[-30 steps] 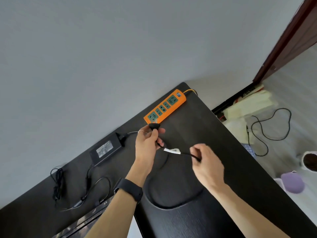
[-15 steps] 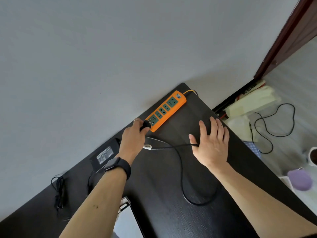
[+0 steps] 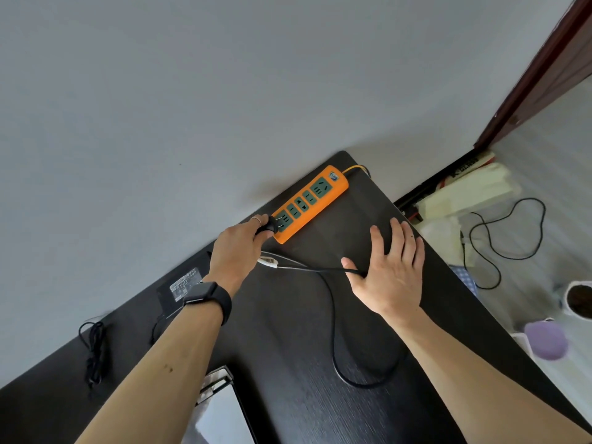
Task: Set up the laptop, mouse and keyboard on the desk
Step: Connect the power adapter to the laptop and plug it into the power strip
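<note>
Cable bundle (image 3: pixel 93 354) lies far left of the orange power strip (image 3: pixel 310 203); nearer, the power brick (image 3: pixel 179 291). Your left hand (image 3: pixel 238 248) pinches the black plug (image 3: pixel 268 226) at the strip's end socket. Your right hand (image 3: pixel 389 270) rests flat, fingers spread, on the desk (image 3: pixel 288 363) below it.

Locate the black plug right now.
Head view, centre: the black plug is in the left hand, at the near end socket of the orange power strip.

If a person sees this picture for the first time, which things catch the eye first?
The orange power strip at the far edge of the dark desk stands out most. The left hand holds a black plug at its nearest socket. The right hand lies spread and flat on the desk over the black cable.
</note>
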A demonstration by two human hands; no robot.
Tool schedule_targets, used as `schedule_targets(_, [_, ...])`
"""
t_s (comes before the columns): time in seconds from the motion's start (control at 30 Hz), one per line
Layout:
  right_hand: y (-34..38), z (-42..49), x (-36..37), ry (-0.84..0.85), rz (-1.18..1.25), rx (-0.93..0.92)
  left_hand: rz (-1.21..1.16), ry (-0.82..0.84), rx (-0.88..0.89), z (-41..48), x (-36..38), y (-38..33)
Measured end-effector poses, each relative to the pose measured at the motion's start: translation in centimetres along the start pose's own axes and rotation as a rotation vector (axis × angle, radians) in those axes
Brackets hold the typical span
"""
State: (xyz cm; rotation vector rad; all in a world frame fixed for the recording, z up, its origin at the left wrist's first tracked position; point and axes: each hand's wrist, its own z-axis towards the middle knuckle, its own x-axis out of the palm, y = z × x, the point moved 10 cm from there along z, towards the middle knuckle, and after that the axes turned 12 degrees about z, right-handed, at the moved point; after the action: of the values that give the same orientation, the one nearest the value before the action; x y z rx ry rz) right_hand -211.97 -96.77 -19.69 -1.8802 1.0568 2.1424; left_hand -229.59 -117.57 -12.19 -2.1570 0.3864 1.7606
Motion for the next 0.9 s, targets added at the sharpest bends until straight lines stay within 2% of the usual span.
schedule_targets(0.23, [0.2, 0.2, -0.2, 0.005, -0.013, 0.003, 0.212, 0.007, 0.105, 0.3, -0.9, -1.7])
schedule_targets(0.53, [0.3, 0.2, -0.6, -0.045, -0.001, -0.004, 0.517, 0.190, 0.249, 3.1, -0.3, -4.4])
schedule_targets(0.73, [0.3, 0.2, -0.6, -0.050, 0.011, -0.012, 0.439, 0.177, 0.170, 3.2, -0.5, -3.8])
schedule_targets(0.9, [0.1, 0.3, -0.5, -0.034, 0.021, -0.001, 0.236, 0.072, -0.013, 3.1, -1.1, -1.5])
